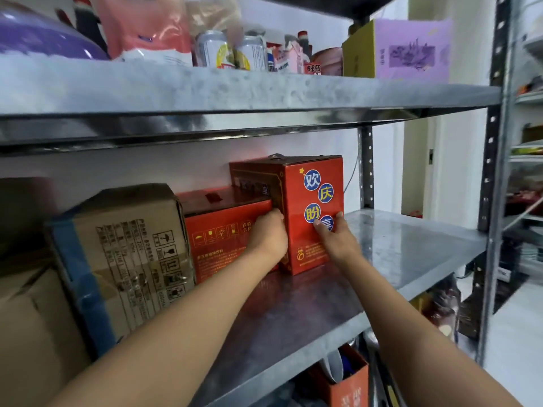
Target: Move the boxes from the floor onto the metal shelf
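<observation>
Far left on the middle shelf [411, 245]: a plain carton [26, 312], partly cut off by the frame edge. Next to it, a taped brown box [123, 254] with handling symbols, tilted a little. Then a low red box [226, 230], lying flat against the back wall. Then a tall red box [311, 212] with blue round labels, standing upright on the shelf plate, touching the low red box on its left side.

Task well along, by the look of it: at least four boxes already up on the shelf, the tall red one apparently in the last stage of placing. Bare metal to its right, so room for more. Floor out of sight, so no telling how many boxes remain down there.

Left hand [269, 233]: wedged at the seam between the low red box and the tall one, fingers curled round the tall box's front left edge. Right hand [333, 236]: fingers straight and spread, laid flat on the labelled front face, thumb near the right edge; pressing, not clamping. Likely a push or a squaring-up toward the back wall.
</observation>
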